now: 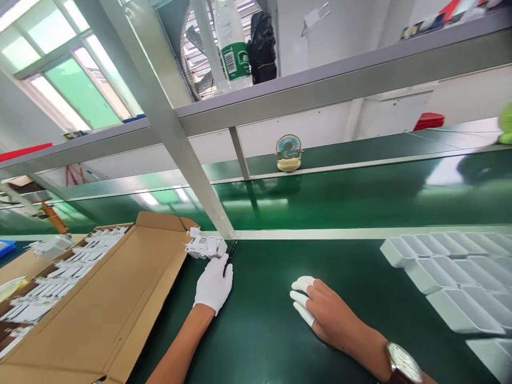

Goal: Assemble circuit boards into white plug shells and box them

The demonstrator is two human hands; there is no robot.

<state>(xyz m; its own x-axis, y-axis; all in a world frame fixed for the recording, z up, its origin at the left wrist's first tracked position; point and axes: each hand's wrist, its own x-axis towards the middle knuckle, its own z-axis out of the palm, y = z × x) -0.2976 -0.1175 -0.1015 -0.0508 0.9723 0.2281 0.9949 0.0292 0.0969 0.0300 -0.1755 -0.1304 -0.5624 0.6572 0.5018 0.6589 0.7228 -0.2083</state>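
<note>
My left hand (213, 285), in a white glove, lies on the green table with its fingers reaching a small cluster of white plastic parts (205, 246) and a thin black tool (229, 256); the fingers look closed around the tool. My right hand (324, 309), bare with white finger cots on three fingertips, rests flat on the table and holds nothing. A wristwatch (404, 364) is on that wrist.
An open cardboard box (116, 298) full of several white parts (60, 277) sits at the left. White compartment trays (452, 272) lie at the right. A diagonal metal post (176, 133) rises from the table's rail. A small fan (288, 152) stands behind the conveyor belt (360, 197).
</note>
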